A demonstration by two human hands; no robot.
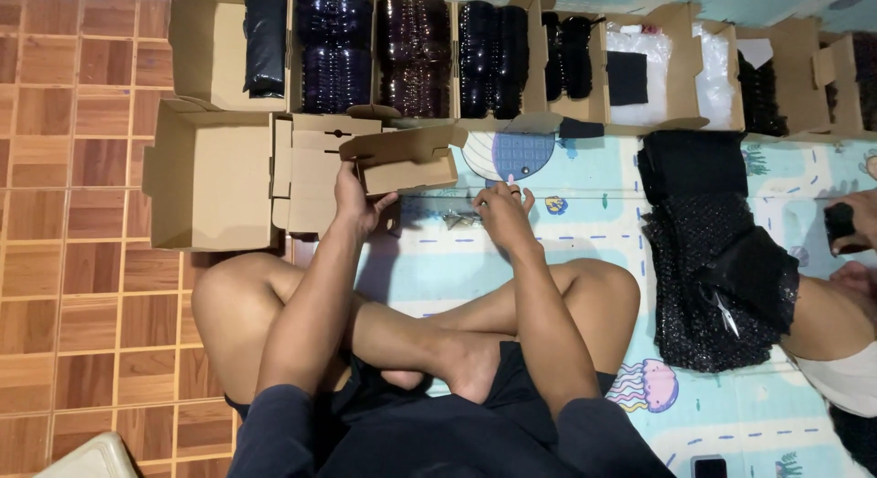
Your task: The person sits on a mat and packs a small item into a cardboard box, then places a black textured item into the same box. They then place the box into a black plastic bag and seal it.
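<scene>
Wooden parquet floor (82,167) meets a pale play mat (603,204) printed with sea creatures, and a person sits cross-legged across the seam, with no bench anywhere. The left hand (358,202) is closed on a small brown carton (402,163), thumb on its near wall, holding it tilted just above the mat with its top flap (395,142) standing loose. The right hand (502,211) rests low on the mat with fingers curled; whether its grip is shut on the small metal bits (457,220) beside it I cannot tell. My worry is the carton: held at one corner only, it could twist or fold in, and the loose flap could swing down over the opening. The metal bits are small and lie against a busy print, so they could be scattered or lost under a knee. A larger open box (215,176) and flat cardboard sheets (306,172) crowd just left of the carton, touching it or nearly so, leaving little room on that side. Behind runs a row of boxes (411,58) packed with dark glossy bundles. A round blue patterned disc (516,156) lies just beyond the right hand. To the right, well apart, a heap of black bubble wrap (722,259) spreads over the mat, and another person's hand (854,220) holds a small dark thing at the edge.
</scene>
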